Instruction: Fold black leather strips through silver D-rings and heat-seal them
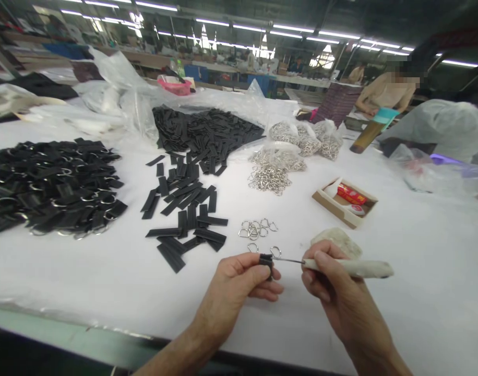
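Note:
Between the thumb and fingers of my left hand (239, 284) is a short black strip (266, 260), which looks folded over. My right hand (336, 282) is closed around the pale handle of a thin-shafted hand tool (368, 269), perhaps an awl. Its metal shaft points left and its tip meets the upper edge of the strip; whether it goes in, I cannot tell. Just beyond the strip lies a metal D-ring (275, 251), and several more D-rings (254, 230) are scattered behind it. A whitish lump (336, 241) rests behind my right hand.
Loose black strips (188, 193) spread left of centre, before a larger heap (207, 130). Finished-looking strips with rings (51, 188) pile at far left. Bagged rings (297, 138) stand behind a loose ring pile (270, 179). At right are a small cardboard box (341, 213), a bottle (374, 130) and another person (387, 94).

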Demonstrator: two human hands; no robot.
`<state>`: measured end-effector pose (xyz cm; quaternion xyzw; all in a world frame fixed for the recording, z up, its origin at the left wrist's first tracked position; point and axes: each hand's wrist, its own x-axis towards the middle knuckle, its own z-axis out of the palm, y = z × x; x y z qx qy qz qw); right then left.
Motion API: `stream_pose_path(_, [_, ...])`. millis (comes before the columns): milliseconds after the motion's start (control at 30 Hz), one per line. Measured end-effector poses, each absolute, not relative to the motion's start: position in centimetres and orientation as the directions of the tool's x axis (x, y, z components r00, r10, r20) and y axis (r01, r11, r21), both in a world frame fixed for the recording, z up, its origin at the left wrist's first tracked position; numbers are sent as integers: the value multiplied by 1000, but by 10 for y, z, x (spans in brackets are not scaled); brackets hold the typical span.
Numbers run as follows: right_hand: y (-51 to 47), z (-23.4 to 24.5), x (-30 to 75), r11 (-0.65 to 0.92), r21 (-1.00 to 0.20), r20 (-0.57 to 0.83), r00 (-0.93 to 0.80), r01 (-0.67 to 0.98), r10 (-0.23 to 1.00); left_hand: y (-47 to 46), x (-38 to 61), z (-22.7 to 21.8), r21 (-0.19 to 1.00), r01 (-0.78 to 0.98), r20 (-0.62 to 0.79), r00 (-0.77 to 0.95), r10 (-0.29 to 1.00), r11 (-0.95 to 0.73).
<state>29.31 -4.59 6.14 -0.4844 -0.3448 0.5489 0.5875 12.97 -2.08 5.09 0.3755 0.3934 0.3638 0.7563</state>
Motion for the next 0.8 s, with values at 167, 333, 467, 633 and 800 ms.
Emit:
stream_pose_path(167, [-45,59,290,-83,-947,-130,132,-311,983,-19,129,50,847,-267,-324,429,844,460])
stream_pose_path(333, [-44,56,288,-89,-946,-126,100,-312,987,-20,128,49,840,-281,-318,439,840,465])
stream_pose_path(467, [-43,54,286,-102,-945,-134,81,-312,988,-20,128,49,838,-281,-322,439,839,469])
stream_pose_path(633, [-42,52,287,-118,-942,-145,64,-314,987,-19,128,49,835,-280,-332,431,839,474])
stream_pose_path(800, [-42,52,290,-130,-944,-151,48,-304,987,-20,129,49,835,-244,-358,439,824,493])
